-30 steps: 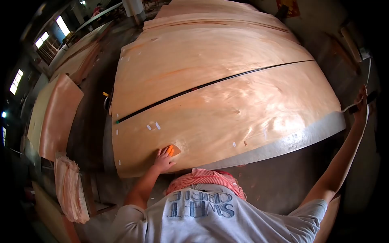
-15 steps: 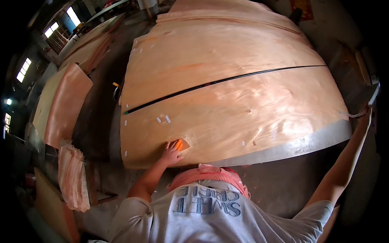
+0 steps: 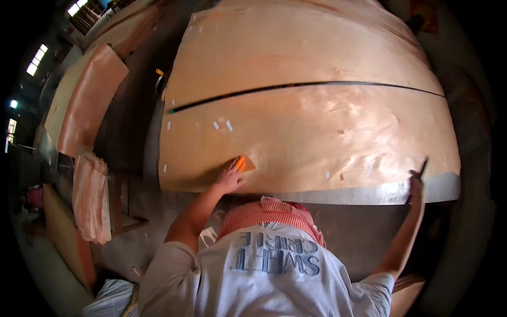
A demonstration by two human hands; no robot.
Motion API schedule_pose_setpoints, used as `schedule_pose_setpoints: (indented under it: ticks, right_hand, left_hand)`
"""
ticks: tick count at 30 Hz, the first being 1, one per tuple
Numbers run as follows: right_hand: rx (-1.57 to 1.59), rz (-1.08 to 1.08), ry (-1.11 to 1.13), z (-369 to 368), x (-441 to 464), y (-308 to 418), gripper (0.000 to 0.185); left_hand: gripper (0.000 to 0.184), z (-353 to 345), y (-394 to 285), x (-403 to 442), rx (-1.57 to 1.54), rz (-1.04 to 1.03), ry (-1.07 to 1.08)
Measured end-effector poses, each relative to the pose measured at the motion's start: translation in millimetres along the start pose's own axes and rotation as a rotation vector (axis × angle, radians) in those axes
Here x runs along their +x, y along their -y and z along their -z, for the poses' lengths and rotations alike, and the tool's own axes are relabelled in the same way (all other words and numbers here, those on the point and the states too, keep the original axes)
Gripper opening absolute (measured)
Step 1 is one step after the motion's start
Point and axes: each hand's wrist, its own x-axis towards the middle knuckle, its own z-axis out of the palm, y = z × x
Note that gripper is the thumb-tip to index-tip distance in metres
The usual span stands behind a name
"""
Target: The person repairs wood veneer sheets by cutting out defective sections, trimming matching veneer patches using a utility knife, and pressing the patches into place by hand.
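My left hand [image 3: 231, 177] lies flat near the front edge of a large veneer sheet [image 3: 306, 127], with bright orange coverings on its fingers. Under and beside those fingertips shows a small brown veneer piece [image 3: 249, 162] with a pointed corner. My right hand [image 3: 416, 187] is closed at the front right, over the grey metal strip [image 3: 364, 194] along the sheet's edge. From it sticks up a thin dark tool [image 3: 424, 166]; blur hides its exact kind. White tape pieces [image 3: 228, 126] dot the sheet.
A long black strip [image 3: 264, 99] crosses the sheet from left to right. At the left stand a stack of reddish veneer [image 3: 92, 100] and a bundle of veneer strips [image 3: 91, 195]. A yellow-and-black item [image 3: 159, 79] sits by the sheet's left edge.
My right hand has swung inward from the far right to the sheet's front right corner, bringing its tool along. My left hand stays on the small veneer piece. The view has tilted downward.
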Motion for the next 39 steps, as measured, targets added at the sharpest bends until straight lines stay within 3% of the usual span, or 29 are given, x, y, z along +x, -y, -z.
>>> schedule_pose_setpoints:
  ticks: [4,6,9,10,16,20,25,31,33,39]
  right_hand:
    - [0.275,-0.297,0.378,-114,-75,-8,0.022]
    - [0.220,-0.439,0.423,-165,-104,-14,0.022]
    - [0.235,-0.424,0.713,-218,-129,-25,0.011]
    - [0.308,-0.406,0.826,-236,-133,-29,0.020]
    - [0.304,-0.561,0.849,-292,-143,-16,0.021]
    - [0.404,-0.588,1.080,-310,-142,-3,0.017]
    - [0.054,-0.373,1.055,-359,-155,12,0.017]
    - [0.204,-0.340,0.778,-465,-158,-8,0.019]
    - [0.090,-0.288,0.599,-494,-154,-3,0.020]
    - [0.022,-0.199,0.369,-543,-152,-53,0.018]
  left_hand:
    - [0.061,-8,1,-1,-0.031,-0.009,-0.045]
    - [0.059,-10,0,0,-0.022,-0.042,-0.103]
    - [0.058,-11,-1,0,-0.016,-0.039,-0.116]
    - [0.058,-11,-1,1,-0.018,-0.036,-0.121]
    - [0.063,-5,-5,1,-0.028,-0.097,-0.111]
    - [0.058,-10,-3,1,-0.028,-0.163,-0.136]
    - [0.055,-15,2,2,-0.015,-0.158,-0.130]
    - [0.054,-11,1,5,-0.036,-0.163,-0.108]
    - [0.055,-9,0,7,-0.058,-0.165,-0.105]
    - [0.055,1,-2,12,-0.172,-0.178,-0.156]
